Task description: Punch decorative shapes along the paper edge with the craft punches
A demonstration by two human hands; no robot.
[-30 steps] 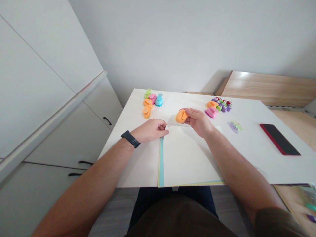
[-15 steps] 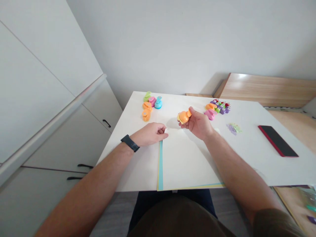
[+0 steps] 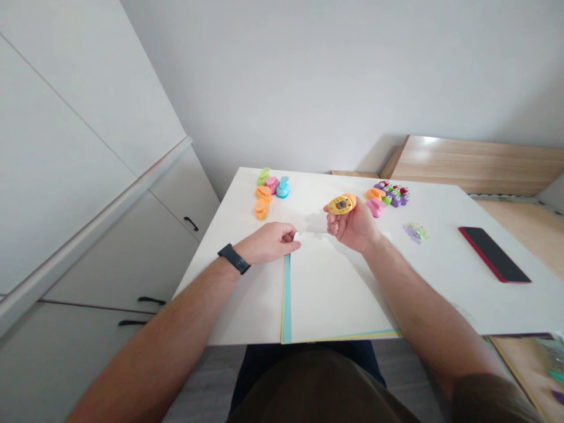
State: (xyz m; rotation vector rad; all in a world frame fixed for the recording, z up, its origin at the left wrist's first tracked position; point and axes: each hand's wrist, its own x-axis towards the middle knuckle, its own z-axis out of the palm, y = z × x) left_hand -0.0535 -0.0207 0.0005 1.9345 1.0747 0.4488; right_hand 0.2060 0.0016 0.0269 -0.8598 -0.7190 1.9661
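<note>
An orange craft punch (image 3: 342, 204) is held in my right hand (image 3: 358, 226), raised above the far edge of the paper, its yellowish underside turned towards me. My left hand (image 3: 275, 239), with a dark watch band on its wrist, pinches the far left corner of a white sheet of paper (image 3: 339, 288). Light blue paper (image 3: 288, 299) and a thin yellow edge show from beneath the white sheet, along its left and near sides.
Green, pink, blue (image 3: 282, 188) and orange craft punches (image 3: 261, 208) stand at the back left. At the back right are more punches (image 3: 375, 207) and several small purple, green and red stampers (image 3: 395, 194). Paper cut-outs (image 3: 415, 232) and a black-and-red flat object (image 3: 494, 254) lie right.
My right hand has turned the orange punch over so its underside faces me, shifting slightly right. My left hand stays at the paper's corner.
</note>
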